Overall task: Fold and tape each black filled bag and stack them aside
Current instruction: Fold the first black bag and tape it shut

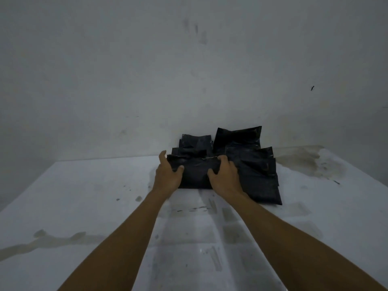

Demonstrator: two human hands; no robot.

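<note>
My left hand (168, 175) and right hand (223, 175) both grip the front bag (195, 175), one at each end, thumbs on the near face and fingers curled over the far top edge. It sits on the white table (105, 196) at the front of a pile of black bags (241, 156), against the grey wall (189, 59).

Handling, my guess: glossy thin plastic, so slippery; puffed and rounded, so soft fill that shifts, moderate weight. It sags a little between my hands. Best hold is where I am now, both short ends, pinching through the film into the fill. The top lip looks loose and flat, so that's the part to fold and tape.

Count: one bag in hand. Behind it I make out about six more in overlapping rows, smaller ones on the left, larger ones on the right; edges merge in the dark, so the number is rough. No tape roll in view. Two hands, two bare forearms.

The table has stains and clear tape strips (214, 206) stuck down near me.
</note>
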